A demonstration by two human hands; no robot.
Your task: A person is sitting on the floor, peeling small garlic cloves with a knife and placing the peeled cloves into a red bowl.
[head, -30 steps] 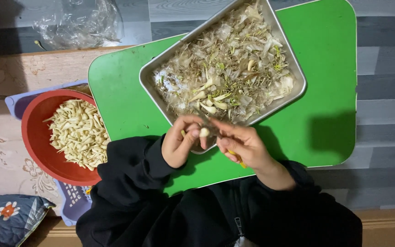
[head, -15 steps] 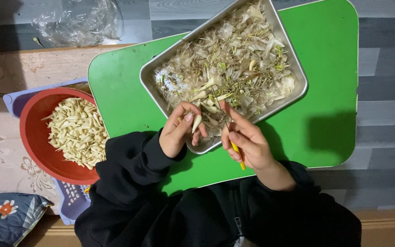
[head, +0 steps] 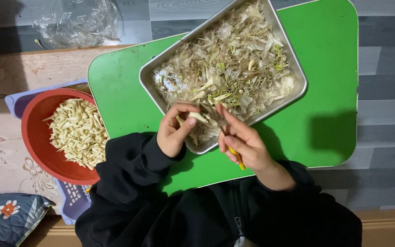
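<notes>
One pale garlic clove (head: 198,117) pinched in left hand (head: 175,132) over near edge of metal tray (head: 298,75) of skins. Right hand (head: 245,142) grips yellow-handled tool (head: 237,158). Green table (head: 124,91) underneath; red bowl (head: 35,137) of peeled cloves left.

Single head cam, looking straight down, close over green table (head: 129,91), hands at ctr
</notes>
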